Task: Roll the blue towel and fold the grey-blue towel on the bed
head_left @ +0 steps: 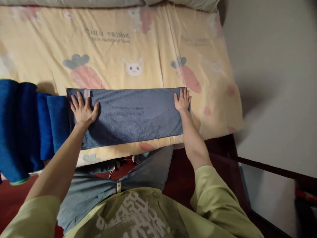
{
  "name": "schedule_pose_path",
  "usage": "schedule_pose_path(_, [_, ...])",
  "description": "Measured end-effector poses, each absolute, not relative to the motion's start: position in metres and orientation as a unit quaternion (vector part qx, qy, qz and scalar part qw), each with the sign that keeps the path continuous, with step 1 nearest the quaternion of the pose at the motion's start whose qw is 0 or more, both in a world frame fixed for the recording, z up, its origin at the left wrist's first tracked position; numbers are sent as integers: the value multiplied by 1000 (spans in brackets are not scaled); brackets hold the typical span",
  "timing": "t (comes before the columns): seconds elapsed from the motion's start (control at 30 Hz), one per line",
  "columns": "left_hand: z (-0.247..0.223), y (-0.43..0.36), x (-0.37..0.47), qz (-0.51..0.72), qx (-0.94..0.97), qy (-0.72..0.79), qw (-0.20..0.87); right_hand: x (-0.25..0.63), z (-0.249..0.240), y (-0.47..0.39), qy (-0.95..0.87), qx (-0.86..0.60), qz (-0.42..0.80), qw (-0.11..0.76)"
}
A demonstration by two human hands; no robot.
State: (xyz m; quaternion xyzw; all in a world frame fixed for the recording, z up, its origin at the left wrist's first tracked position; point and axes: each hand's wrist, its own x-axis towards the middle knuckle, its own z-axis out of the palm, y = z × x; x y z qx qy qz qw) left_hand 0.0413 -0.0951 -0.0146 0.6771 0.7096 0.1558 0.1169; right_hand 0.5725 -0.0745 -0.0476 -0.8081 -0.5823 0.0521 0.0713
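Note:
A grey-blue towel [136,112] lies stretched out in a long strip across the bed, a small white label [87,93] on its upper left edge. My left hand [84,110] presses flat on the towel's left end, fingers spread, just below the label. At the far right end, my right hand [182,99] rests flat with its fingers extended near the upper corner. Neither hand grasps anything. Beside the towel's left end sit several bright blue rolled or folded cloths [58,122], close against it.
The bed has a yellow sheet [148,49] printed with carrots and rabbits. Pale bedding [99,3] runs along the far edge. To the right stands a plain wall [272,66], with a dark rail [277,170] lower down. The floor [180,168] is dark red.

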Motion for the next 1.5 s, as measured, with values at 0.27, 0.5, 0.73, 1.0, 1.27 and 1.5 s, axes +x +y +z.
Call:
schedule_pose_path(0.27, [-15, -69, 16, 167, 669, 712, 129, 617, -34, -99, -660, -748, 54, 46])
schedule_pose_path(0.5, [-15, -77, 16, 191, 687, 694, 97, 603, -16, -168, -736, -673, 58, 53])
schedule_pose_path(0.73, [-10, -84, 15, 188, 696, 684, 110, 609, -17, -258, -758, -642, 105, 50])
schedule_pose_path(1.0, [20, -193, 44, 161, 770, 603, 131, 586, -5, -302, -725, -678, 72, 98])
schedule_pose_path(1.27, [9, -292, -34, 75, 820, 552, 135, 614, -12, -319, -721, -675, 67, 139])
schedule_pose_path(1.5, [6, -285, -56, 88, 846, 507, 142, 626, -6, -327, -732, -658, 77, 157])
